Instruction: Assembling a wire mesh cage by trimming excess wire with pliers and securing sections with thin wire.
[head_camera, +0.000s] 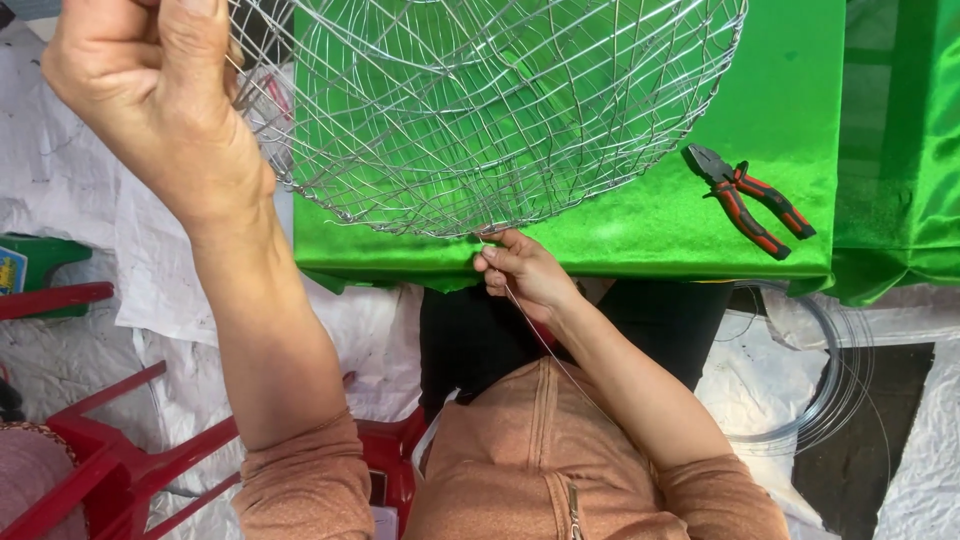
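Observation:
A round wire basket (480, 110) of silver mesh hangs tilted over a table draped in green cloth (780, 90). My left hand (150, 95) is raised at the upper left and grips the basket's rim. My right hand (520, 268) is at the basket's lowest edge, fingers pinched on a thin wire (555, 355) that runs from the rim down toward my chest. The wire's far end is hidden by my right arm.
Red-and-black pliers (750, 198) lie on the green cloth at the right. A coil of thin wire (830, 380) lies on the floor at the lower right. A red plastic chair (110, 460) stands at the lower left. White sheeting (60, 180) covers the floor.

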